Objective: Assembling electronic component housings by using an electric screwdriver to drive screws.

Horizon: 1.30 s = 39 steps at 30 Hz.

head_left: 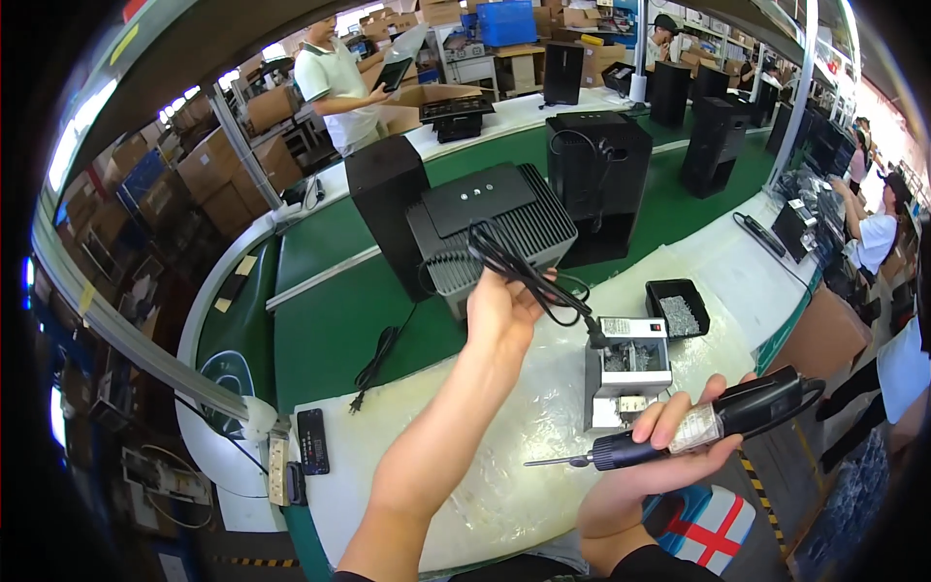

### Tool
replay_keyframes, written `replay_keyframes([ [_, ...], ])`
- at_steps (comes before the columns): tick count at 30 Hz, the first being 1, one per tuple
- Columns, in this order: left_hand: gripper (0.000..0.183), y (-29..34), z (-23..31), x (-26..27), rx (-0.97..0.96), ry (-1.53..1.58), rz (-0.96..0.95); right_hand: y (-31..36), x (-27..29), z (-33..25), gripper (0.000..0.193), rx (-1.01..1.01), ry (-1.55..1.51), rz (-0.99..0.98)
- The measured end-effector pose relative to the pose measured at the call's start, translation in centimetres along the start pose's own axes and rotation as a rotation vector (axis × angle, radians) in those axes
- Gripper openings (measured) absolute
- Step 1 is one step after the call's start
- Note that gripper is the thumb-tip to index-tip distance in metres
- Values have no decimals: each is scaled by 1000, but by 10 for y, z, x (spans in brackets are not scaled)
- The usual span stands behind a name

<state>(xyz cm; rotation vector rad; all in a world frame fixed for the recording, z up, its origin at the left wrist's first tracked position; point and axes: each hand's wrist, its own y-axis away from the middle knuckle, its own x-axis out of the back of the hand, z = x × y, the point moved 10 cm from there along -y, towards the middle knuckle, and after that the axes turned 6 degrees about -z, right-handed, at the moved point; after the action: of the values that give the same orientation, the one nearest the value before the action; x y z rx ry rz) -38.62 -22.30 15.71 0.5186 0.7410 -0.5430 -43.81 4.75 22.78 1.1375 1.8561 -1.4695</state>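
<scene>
My right hand (669, 456) is wrapped around a black electric screwdriver (766, 400) with a clear-taped grip. Its long thin bit points left over the bench. My left hand (504, 310) reaches forward, its fingers closed on a bundled black power cord (509, 260). That bundle lies against the front of a dark ribbed box-shaped appliance (485, 199), which is tilted on the green belt. Just beyond my right hand stands a grey metal screw feeder (630, 357) with screws inside. A black tray of small screws (682, 310) sits behind it.
Tall black cabinets (601, 179) stand along the green conveyor (320, 335). A loose power cord (376, 364) lies on the left side. Near the plastic-covered bench edge is a black phone-shaped device (312, 441) beside a power strip (278, 470). A co-worker (341, 92) stands across the line.
</scene>
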Motion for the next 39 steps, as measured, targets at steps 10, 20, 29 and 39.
replay_keyframes([
  [10, 63, -62, 53, 4, 114, -517, 39, -18, 39, 47, 51, 8, -29, 223],
  [20, 38, -82, 251, 47, 262, -1222, -192, -25, 60, 65, 52, -35, 257, 423],
  [29, 41, -238, 294, 126, 3, -509, 234, -27, 63, 91, 54, -66, 150, 221],
  [39, 40, -103, 346, 164, -450, -290, 148, -18, 59, 79, 54, -110, 179, 215],
])
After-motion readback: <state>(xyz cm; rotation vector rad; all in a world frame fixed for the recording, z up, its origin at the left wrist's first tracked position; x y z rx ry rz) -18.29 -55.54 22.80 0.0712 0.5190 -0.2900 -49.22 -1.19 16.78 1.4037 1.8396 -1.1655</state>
